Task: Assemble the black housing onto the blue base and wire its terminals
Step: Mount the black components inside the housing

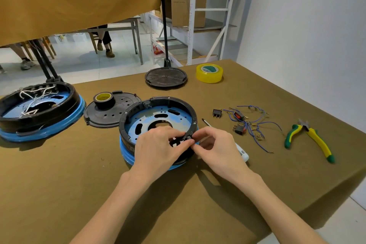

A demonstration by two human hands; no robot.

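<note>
Since the round black plastic housing ring (158,105) on the blue base (126,154) looks light and stiff, both hands' grips, left hand (158,144) and right hand (213,142), sensibly pinch its near rim bracket.

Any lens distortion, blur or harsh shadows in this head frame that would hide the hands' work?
Head view: wide-angle bowing bends the shelf rack and table edge; focus is sharp; soft shadows fall toward the camera beneath both forearms; no glare on the black housing. Left hand and right hand cover the near rim.
</note>
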